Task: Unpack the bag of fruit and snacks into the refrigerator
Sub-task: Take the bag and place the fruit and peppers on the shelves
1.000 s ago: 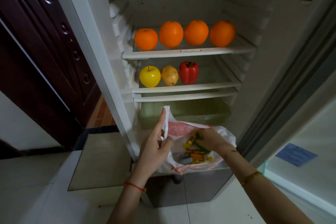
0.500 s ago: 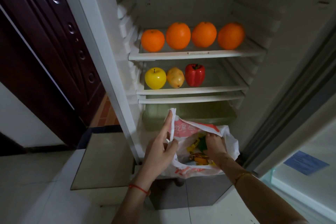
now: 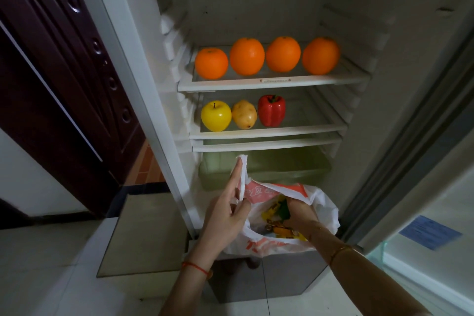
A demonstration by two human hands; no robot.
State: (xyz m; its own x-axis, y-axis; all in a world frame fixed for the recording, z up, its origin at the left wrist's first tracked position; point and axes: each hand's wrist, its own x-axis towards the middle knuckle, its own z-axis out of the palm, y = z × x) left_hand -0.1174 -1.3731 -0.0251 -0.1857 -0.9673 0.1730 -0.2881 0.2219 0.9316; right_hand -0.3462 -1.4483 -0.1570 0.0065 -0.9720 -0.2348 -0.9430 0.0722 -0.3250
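A white and orange plastic bag [image 3: 324, 209] rests at the open refrigerator's bottom front edge. My left hand [image 3: 225, 215] pinches the bag's handle and holds its mouth up. Inside the bag, my right hand [image 3: 298, 215] closes around small yellow and green snack packets [image 3: 275, 209]. Several oranges [image 3: 247, 56] line the upper shelf [image 3: 272, 82]. On the middle shelf [image 3: 266, 132] sit a yellow apple [image 3: 216, 115], a potato [image 3: 244, 114] and a red bell pepper [image 3: 271, 110].
A greenish crisper drawer [image 3: 282, 167] lies below the shelves, just behind the bag. The refrigerator door [image 3: 420, 115] stands open at the right. A dark wooden door [image 3: 64, 79] is at the left, with a tiled floor [image 3: 51, 277] below.
My right hand has gone deeper into the bag and closed on the snack packets. My left hand keeps holding the handle. The view has shifted slightly.
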